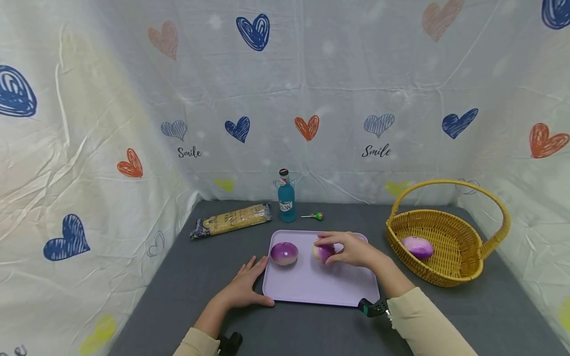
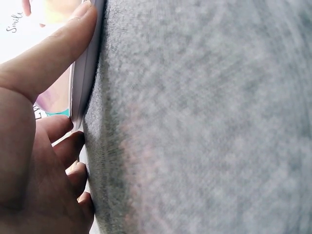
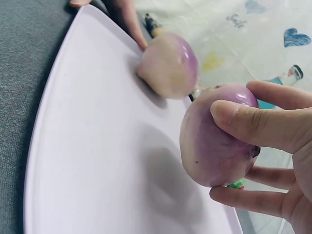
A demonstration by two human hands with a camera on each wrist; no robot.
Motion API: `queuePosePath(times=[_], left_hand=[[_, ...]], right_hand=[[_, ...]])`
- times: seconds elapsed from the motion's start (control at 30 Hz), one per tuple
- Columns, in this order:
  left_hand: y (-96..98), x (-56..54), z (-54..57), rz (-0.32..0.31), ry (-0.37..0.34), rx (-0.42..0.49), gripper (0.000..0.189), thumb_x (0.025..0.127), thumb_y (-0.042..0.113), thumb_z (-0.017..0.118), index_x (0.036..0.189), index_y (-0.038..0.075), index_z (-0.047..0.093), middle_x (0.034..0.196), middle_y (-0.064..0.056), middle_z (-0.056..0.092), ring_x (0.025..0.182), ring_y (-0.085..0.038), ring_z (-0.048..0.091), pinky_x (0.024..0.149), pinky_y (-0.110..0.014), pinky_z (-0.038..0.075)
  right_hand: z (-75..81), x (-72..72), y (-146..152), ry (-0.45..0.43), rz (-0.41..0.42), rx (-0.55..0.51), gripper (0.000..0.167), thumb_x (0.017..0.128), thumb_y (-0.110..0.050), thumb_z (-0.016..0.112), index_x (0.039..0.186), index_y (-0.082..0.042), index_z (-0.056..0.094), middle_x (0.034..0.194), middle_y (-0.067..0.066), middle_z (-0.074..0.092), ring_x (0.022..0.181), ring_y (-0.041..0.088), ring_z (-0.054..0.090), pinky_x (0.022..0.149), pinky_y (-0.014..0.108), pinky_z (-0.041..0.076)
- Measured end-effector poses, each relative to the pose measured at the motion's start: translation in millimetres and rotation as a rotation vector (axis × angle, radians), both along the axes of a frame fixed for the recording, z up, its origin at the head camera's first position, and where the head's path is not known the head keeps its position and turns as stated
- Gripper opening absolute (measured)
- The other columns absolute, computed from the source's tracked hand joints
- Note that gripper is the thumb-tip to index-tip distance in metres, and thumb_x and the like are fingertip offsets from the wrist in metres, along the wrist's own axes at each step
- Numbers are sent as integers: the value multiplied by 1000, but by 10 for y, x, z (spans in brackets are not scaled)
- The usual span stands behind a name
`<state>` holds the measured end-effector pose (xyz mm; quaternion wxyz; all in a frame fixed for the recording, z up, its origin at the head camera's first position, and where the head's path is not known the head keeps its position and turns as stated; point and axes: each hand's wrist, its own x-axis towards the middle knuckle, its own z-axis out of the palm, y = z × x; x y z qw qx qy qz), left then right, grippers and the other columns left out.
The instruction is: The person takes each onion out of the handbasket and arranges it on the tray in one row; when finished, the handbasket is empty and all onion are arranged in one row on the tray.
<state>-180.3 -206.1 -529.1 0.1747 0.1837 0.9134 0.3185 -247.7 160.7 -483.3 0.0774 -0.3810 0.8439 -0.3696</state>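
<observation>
Three vegetables share the work as I see it: one pale purple, smooth oval vegetable [image 1: 416,247] lies in the honey-yellow, coarsely woven oval basket [image 1: 458,242] with its tall arched handle; one glossy, rounded purple-and-cream onion [image 1: 284,253] sits at the left of the pale lilac, rectangular, smooth-faced tray [image 1: 311,291]; and the plump, shiny violet-and-cream bulb [image 3: 219,136] is in the right hand [image 1: 354,248], over the tray. Its shadow falls apart from it, so I judge it raised just clear. That bulb is yet to be set down, and the onion beside it is in nobody's grasp.

The right thumb presses one side of the bulb while the fingers curl round the other, clamped on it. The left hand [image 1: 245,287] has its thumb and fingers apart, touching the tray's left corner, probably to steady it.

Beyond the tray, on the matte grey, cloth-like tabletop [image 1: 200,277], stand a slender, translucent blue bottle [image 1: 287,202] with a dark cap, a long, crinkly golden packet [image 1: 236,220] lying flat, and a green-topped lollipop [image 1: 318,216] on a thin white stick.
</observation>
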Motion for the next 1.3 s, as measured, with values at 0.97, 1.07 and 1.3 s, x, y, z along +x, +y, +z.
queuePosePath(times=[0.97, 1.07, 1.3], left_hand=[[-7, -1, -33, 5, 4, 9, 120, 71, 61, 84, 163, 16, 21, 169, -9, 20, 156, -40, 2, 120, -68, 2], [-7, 2, -33, 10, 7, 7, 120, 71, 61, 84, 163, 16, 21, 169, -9, 20, 157, -39, 2, 121, -68, 2], [-6, -6, -34, 12, 7, -11, 119, 71, 58, 85, 163, 16, 22, 169, -8, 20, 157, -38, 2, 121, -67, 4]], right_hand=[[-95, 25, -267, -10, -78, 89, 59, 83, -26, 85, 135, -11, 60, 136, 7, 62, 127, 27, 57, 104, 50, 50], [-97, 36, -269, -6, -78, 85, 60, 84, -25, 84, 136, -10, 59, 138, 8, 61, 129, 28, 56, 105, 51, 49], [-79, 60, -256, -11, -78, 89, 64, 84, -26, 84, 140, -10, 57, 142, 10, 58, 132, 31, 54, 106, 53, 48]])
